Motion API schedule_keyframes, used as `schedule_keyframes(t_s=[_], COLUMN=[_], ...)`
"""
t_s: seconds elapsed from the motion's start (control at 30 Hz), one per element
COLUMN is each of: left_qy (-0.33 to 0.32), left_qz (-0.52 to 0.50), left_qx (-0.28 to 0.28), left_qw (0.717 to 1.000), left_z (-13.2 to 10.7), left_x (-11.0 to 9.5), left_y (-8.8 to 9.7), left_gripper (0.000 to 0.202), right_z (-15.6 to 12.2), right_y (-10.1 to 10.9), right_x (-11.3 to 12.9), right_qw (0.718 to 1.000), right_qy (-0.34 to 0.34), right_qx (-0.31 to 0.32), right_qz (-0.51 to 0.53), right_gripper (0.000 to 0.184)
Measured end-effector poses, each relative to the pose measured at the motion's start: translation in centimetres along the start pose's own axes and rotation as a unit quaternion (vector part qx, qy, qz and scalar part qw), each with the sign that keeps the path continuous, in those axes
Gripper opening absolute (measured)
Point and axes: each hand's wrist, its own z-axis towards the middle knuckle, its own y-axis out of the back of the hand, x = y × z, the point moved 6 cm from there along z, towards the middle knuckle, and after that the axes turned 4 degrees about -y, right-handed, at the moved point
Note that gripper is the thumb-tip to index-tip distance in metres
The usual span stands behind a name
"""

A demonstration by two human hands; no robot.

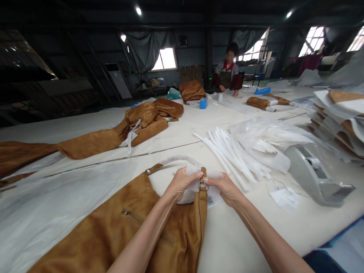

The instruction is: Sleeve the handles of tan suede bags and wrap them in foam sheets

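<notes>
One view only, head-worn. Faces forward and down across the table (184,132). Left hand (181,184), right hand (225,188) and bag (113,227) very near, low centre. Another person (227,74) at far side.

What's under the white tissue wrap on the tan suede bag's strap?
A small metal buckle on the tan leather strap shows between the left hand and right hand. The white tissue wrap covers the strap's upper end.

A dim workshop with dark walls, grey curtains (148,47) around bright windows (165,58), ceiling spotlights (138,10), and a long white tabletop (187,132).
</notes>
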Motion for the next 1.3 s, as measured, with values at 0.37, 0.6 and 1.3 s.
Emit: schedule_keyframes(t_s=[0.37,0.6,1.3], left_qy=[-0.09,-0.089,-0.066], left_qz=[0.096,0.125,-0.026], left_qx=[-0.129,-0.138,-0.133], left_qw=[0.983,0.978,0.989], left_z=[-2.1,-2.2,-3.8], left_x=[0.5,0.7,0.8], left_y=[-0.2,0.4,0.1], left_gripper=[0.03,0.025,0.031], right_z=[-0.7,-1.8,-1.7], right_y=[1.6,1.1,-2.3], right_x=[0.5,1.0,-3.9], right_qw=[0.988,0.983,0.979], right_qy=[0.047,0.099,0.084], right_qx=[-0.114,-0.113,-0.186], right_qz=[-0.097,-0.102,0.027], right_gripper=[0.043,0.034,0.046])
